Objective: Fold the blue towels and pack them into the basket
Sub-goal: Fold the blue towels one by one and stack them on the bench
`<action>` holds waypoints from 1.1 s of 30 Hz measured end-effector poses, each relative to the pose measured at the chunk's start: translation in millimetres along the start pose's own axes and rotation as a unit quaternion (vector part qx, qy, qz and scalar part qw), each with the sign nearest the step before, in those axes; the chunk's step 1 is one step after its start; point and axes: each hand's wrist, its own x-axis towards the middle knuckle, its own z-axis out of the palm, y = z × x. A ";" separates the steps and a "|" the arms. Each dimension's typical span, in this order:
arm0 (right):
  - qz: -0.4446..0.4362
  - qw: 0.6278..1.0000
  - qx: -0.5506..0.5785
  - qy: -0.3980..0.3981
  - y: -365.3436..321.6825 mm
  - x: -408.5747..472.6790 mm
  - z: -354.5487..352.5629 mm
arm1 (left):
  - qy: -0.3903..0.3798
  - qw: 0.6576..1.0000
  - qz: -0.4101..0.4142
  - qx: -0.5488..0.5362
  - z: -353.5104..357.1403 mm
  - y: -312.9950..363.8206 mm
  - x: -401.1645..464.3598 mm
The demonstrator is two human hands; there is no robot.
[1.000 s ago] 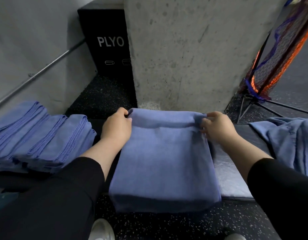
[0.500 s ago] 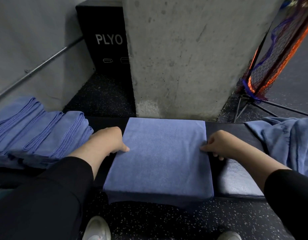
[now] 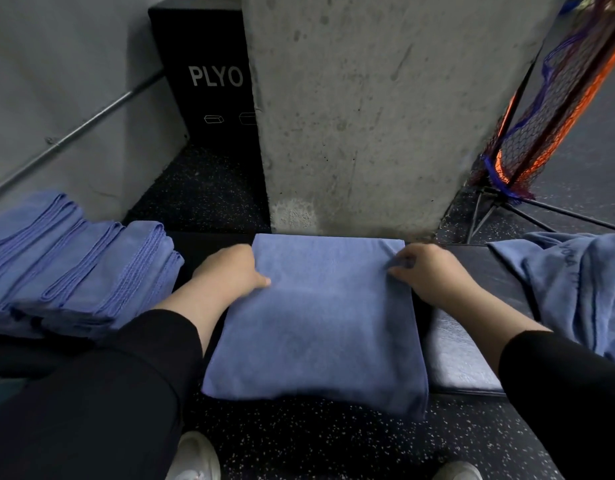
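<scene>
A folded blue towel (image 3: 316, 320) lies across a dark padded bench (image 3: 472, 358), its near edge hanging over the front. My left hand (image 3: 230, 271) grips the towel's left edge, thumb on top and fingers under the cloth. My right hand (image 3: 427, 271) pinches the right edge near the far corner, where the cloth puckers. A stack of folded blue towels (image 3: 77, 271) sits on the bench to the left. A loose, unfolded blue towel (image 3: 583, 292) lies bunched at the right. No basket is in view.
A concrete pillar (image 3: 368, 116) rises right behind the bench. A black PLYO box (image 3: 209, 81) stands behind it on the left, and a netted frame with orange and blue trim (image 3: 541, 116) leans at the right. Speckled rubber floor and my shoes lie below.
The towel's far half was folded toward me and laid flat. Both hands then slid from the far fold to the side edges and now hold them.
</scene>
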 end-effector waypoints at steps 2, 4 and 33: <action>-0.028 0.998 -0.047 0.007 4.7 -5.5 5.4 | -0.030 0.999 -0.003 0.042 -0.7 -4.3 -1.6; -0.015 0.999 -0.043 0.020 10.5 -8.3 3.1 | -0.068 0.995 -0.023 0.064 -8.3 -8.2 -4.9; -0.357 0.927 -0.111 0.021 19.1 -60.4 10.4 | 0.032 0.942 0.315 0.109 25.6 -34.8 -44.9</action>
